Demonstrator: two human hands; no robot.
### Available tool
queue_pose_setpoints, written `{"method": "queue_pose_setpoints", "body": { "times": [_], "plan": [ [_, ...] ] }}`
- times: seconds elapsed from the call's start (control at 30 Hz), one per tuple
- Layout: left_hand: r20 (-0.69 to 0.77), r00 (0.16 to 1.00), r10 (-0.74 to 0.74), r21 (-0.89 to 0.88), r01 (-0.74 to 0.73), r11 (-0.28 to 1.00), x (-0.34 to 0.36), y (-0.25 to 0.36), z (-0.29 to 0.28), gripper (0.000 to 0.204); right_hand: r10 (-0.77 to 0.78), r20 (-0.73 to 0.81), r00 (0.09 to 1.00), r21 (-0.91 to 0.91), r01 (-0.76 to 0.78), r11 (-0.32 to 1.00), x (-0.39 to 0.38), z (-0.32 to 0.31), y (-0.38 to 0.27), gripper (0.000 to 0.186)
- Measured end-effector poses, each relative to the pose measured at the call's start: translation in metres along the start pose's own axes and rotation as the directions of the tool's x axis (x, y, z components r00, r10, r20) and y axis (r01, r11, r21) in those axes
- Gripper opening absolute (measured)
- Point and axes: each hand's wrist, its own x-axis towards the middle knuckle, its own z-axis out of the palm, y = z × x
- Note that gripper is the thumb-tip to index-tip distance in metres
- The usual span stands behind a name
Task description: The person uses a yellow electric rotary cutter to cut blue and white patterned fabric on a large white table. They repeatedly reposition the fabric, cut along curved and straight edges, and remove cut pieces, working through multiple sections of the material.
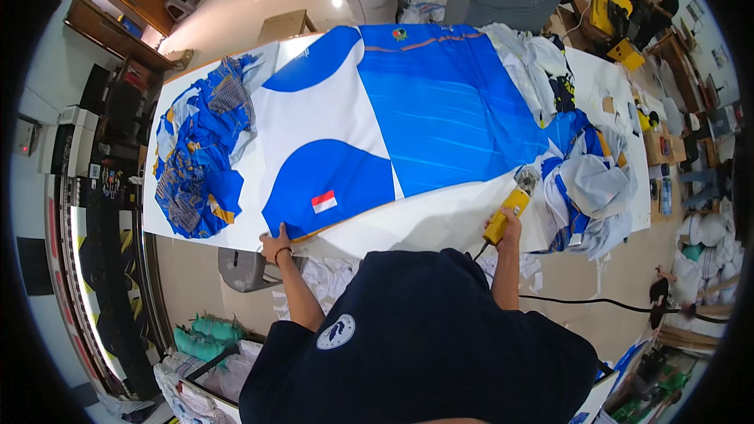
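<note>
Blue and white cloth lay spread across the middle of the frame, on a white table, beyond both hands. Its lower left corner reached the left hand, left of the frame's centre; the fingers touched that edge, though whether they pinched it or only pressed it could not be told. One dark band circled the wrist. Right of centre, the right hand was wrapped around one yellow power tool, its silver head pointing up at the cloth's lower right edge; contact there was unclear.

Two printed areas lay side by side on the cloth, with one small crest near the top edge and one red-and-white rectangle at lower left. One heap of blue scraps filled the table's left end; offcuts at the right ran together, too tangled to count. One black cord crossed the lower right.
</note>
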Motion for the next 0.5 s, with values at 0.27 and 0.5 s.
{"method": "queue_pose_setpoints", "body": {
  "times": [0.27,0.5],
  "plan": [
    [0.233,0.923,0.307,-0.969,0.195,0.151,0.004,0.002,-0.012,0.029,-0.269,0.196,0.943,0.185,0.234,0.954,-0.031,0.031,0.025,0.042],
    [0.324,0.85,0.415,-0.928,0.371,-0.037,0.027,-0.008,-0.052,0.023,-0.444,0.216,0.87,0.109,0.43,0.896,-0.004,0.112,-0.023,0.044]
  ]
}}
